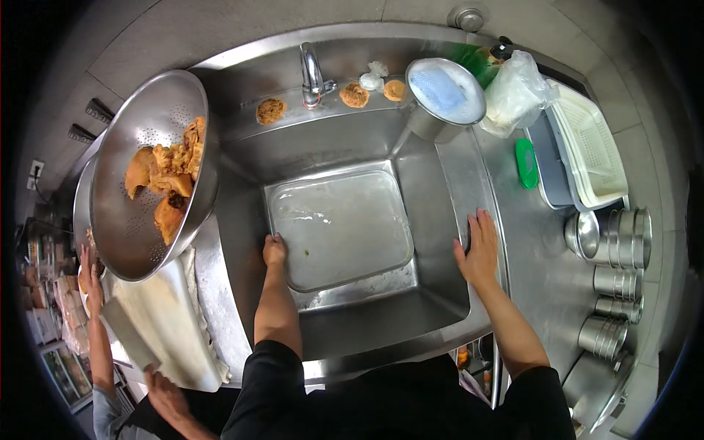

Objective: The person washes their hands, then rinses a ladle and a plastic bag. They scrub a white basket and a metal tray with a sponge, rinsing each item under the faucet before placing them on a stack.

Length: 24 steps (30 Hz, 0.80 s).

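Observation:
A shallow rectangular metal tray point(345, 227) lies in the bottom of the steel sink point(381, 330), with a wet sheen and a small green scrap on it. At its left rim is my left hand point(275, 251), fingers closed round the edge; the fingertips are partly hidden. My right hand point(478, 251) rests on the sink's right ledge, fingers stretched and spread, holding nothing. Behind the sink stands a faucet point(312, 77). Brown scouring pads point(271, 111) lie on the ledge beside it.
A big colander point(121, 183) with brown cooked meat pieces point(172, 165) tilts at left. Below it, a co-worker's hands work with a cleaver point(126, 334) over a white cutting board point(165, 315). A soapy pot point(440, 128), plastic baskets point(587, 147) and steel containers point(620, 282) stand at right.

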Each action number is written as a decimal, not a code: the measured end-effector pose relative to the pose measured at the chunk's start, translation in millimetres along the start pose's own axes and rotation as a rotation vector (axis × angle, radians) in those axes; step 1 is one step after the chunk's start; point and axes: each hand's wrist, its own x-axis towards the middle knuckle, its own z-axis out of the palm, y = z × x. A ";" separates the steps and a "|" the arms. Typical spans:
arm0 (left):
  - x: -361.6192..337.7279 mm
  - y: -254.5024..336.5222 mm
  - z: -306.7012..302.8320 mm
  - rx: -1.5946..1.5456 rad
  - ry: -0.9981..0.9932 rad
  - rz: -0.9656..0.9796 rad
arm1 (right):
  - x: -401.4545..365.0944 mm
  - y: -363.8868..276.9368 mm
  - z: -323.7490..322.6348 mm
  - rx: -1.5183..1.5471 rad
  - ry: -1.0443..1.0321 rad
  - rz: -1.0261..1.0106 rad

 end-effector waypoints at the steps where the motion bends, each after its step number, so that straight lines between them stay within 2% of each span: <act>1: -3.2 2.5 -3.4 -0.002 0.005 0.004 | -0.9 1.1 0.3 -0.004 -0.004 0.010; 4: -16.3 13.9 -12.0 -0.065 0.051 -0.037 | -2.2 3.2 1.4 -0.003 -0.004 0.017; 6: -29.9 20.7 -21.4 -0.160 0.144 0.103 | -3.2 4.9 0.7 0.011 0.004 0.013; 7: -36.6 26.6 -31.5 -0.157 0.150 0.103 | -3.9 5.6 0.7 0.022 0.007 0.015; 9: -50.2 49.1 -61.4 -0.125 -0.023 0.107 | -5.2 9.0 4.9 0.029 0.022 0.008; 10: -62.0 66.4 -79.7 -0.121 -0.020 0.111 | -6.0 11.1 5.7 0.028 0.034 0.001; 12: -98.4 108.4 -124.4 -0.017 0.016 0.061 | -7.2 11.9 4.2 0.050 0.033 0.009; 14: -126.1 131.2 -154.5 -0.041 0.110 0.176 | -7.7 13.5 4.5 0.075 0.033 0.009; 18: -185.5 184.9 -205.4 0.021 0.181 0.221 | -1.6 19.2 2.1 0.150 0.068 -0.008; 20: -210.6 206.6 -221.8 0.188 0.213 0.293 | 21.1 13.6 -11.6 0.183 0.068 -0.008; 22: -237.6 228.8 -234.8 0.191 0.250 0.317 | 67.3 5.7 -40.4 0.518 0.173 -0.006; 24: -254.6 242.3 -245.1 0.301 0.287 0.393 | 127.3 -1.4 -70.1 0.608 0.311 -0.149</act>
